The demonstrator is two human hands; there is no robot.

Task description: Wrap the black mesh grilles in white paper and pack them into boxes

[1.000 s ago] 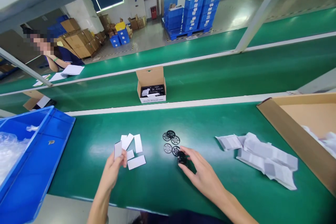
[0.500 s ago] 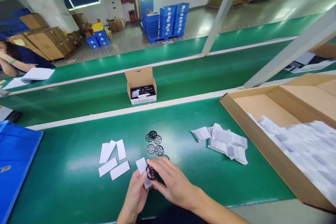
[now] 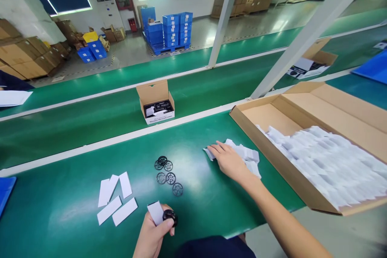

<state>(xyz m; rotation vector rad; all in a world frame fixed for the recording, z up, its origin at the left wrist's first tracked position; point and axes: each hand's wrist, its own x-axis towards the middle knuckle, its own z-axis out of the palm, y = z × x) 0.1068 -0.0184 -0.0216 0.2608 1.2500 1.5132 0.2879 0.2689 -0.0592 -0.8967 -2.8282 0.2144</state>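
My left hand (image 3: pixel 157 229) is closed on a flat white rectangular piece (image 3: pixel 155 213) and a black spoked disc (image 3: pixel 170 217), the thumb pressing on the disc. My right hand (image 3: pixel 228 159) reaches out to the right, its stretched fingers resting on the near-left packet of a small pile of white packets (image 3: pixel 252 155). The thumb is hidden under the hand, and no firm grip shows. Between the hands, farther back, lie several black spoked discs (image 3: pixel 177 189), some overlapping. Left of them are several white rectangular pieces (image 3: pixel 125 211) on the green table (image 3: pixel 75 177).
A large open carton (image 3: pixel 272 161) full of white packets borders the right side. Beyond the white ledge (image 3: pixel 121 140), an open small box (image 3: pixel 159 117) with black parts stands on a green belt. A slanted post (image 3: pixel 290 56) rises at right. Blue plastic (image 3: pixel 6 191) shows at left.
My right hand has left the disc and moved right onto the packets. My left hand keeps the white piece and the disc. The view has swung to the right.
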